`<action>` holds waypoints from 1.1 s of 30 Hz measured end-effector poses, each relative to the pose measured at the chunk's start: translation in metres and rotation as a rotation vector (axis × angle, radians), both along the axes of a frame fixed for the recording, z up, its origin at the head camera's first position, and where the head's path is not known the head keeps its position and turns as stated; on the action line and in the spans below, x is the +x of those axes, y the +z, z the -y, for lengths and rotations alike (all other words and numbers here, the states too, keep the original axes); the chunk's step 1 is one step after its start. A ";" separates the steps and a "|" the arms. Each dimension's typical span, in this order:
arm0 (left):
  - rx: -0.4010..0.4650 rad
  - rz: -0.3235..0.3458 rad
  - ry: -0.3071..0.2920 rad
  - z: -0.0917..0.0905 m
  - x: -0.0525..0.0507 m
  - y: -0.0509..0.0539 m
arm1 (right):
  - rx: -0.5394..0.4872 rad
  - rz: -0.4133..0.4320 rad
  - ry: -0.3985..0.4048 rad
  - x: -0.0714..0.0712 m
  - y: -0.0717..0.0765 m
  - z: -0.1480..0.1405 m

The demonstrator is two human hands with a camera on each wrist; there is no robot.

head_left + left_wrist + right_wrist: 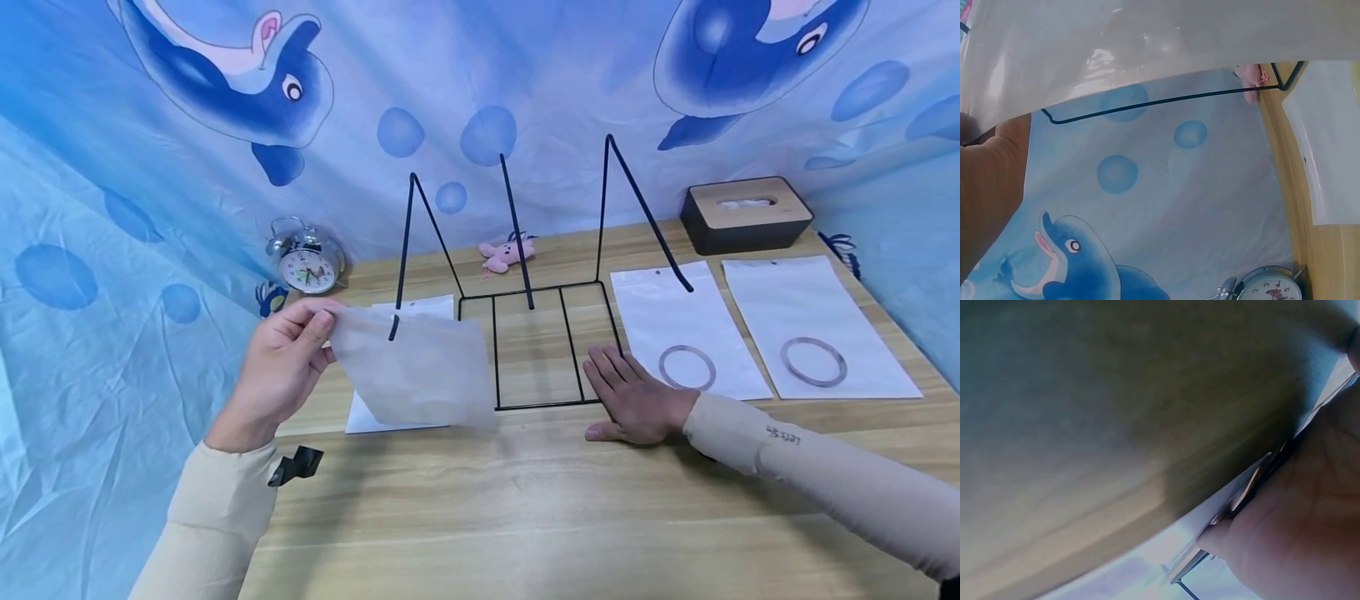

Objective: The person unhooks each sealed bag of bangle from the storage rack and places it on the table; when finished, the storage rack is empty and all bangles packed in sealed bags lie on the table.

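My left hand (281,367) pinches the upper left corner of a frosted, translucent plastic bag (423,371). The bag hangs over the left side of a black wire rack (547,405), and the rack's left arm tip shows in front of it. Whether that tip passes through the bag cannot be told. Seen from the left wrist, the bag (1147,44) fills the top of the view. My right hand (637,400) lies palm down, fingers straight, on the right front corner of the rack's base. A white bag (360,412) lies partly hidden beneath the held one.
Two white bags lie on the right, a nearer one (637,317) and a farther one (862,333), each showing a pinkish ring. A twin-bell alarm clock (307,271), a pink plush toy (506,254) and a tissue box (746,221) line the table's back.
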State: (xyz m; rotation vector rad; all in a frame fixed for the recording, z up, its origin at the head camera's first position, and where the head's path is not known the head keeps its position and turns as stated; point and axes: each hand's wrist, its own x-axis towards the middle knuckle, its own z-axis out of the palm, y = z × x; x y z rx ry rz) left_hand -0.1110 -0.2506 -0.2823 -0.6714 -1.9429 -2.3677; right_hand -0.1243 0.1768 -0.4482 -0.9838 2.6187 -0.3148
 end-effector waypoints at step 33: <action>0.336 -0.018 -0.315 0.044 0.014 -0.013 | 0.000 -0.047 0.000 -0.004 -0.014 -0.009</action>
